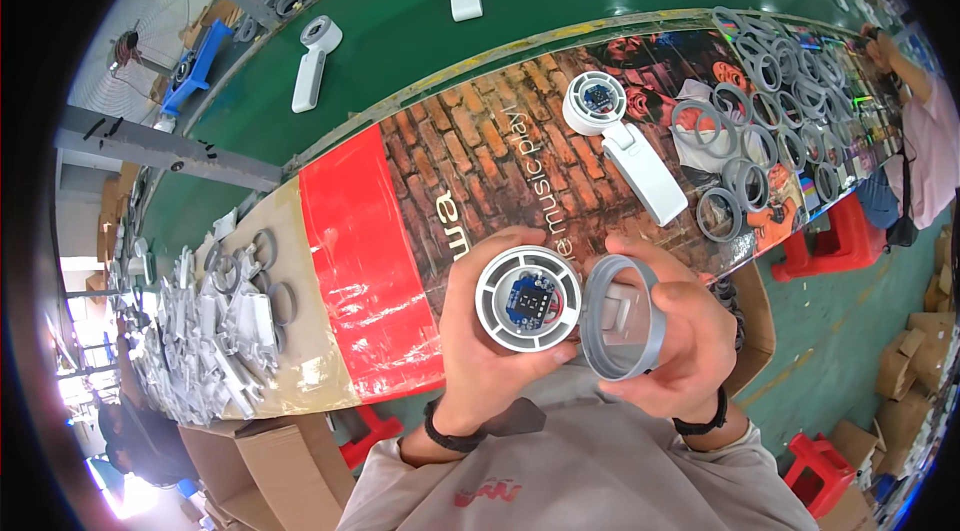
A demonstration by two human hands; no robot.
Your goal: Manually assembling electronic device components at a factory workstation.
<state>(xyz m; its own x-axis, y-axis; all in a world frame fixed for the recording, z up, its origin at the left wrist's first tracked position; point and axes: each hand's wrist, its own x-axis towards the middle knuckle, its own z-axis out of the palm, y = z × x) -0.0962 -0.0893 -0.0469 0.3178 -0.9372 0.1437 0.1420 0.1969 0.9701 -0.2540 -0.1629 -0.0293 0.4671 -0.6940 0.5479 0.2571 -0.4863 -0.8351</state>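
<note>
My left hand (468, 346) is closed round a white handheld fan (489, 303), its round head turned up toward me. Inside the spoked white rim a blue circuit board (530, 299) with a small dark display shows. Just to the right, my right hand (695, 336) grips a grey plastic ring (597, 331) by its far side, tilted on edge. The ring is beside the fan head, very close to it; whether they touch I cannot tell. Something pale shows through the ring's opening. Beyond my hands, another white fan (645, 171) lies on the printed board with its circuit board exposed.
Many grey rings (720, 214) spread over the right of the printed board (500, 131). White plastic parts (215, 331) are heaped at left. Several fans lie on the green conveyor (390, 41). An open carton (290, 471) stands lower left, a red stool (830, 236) right; another person (930, 151) sits far right.
</note>
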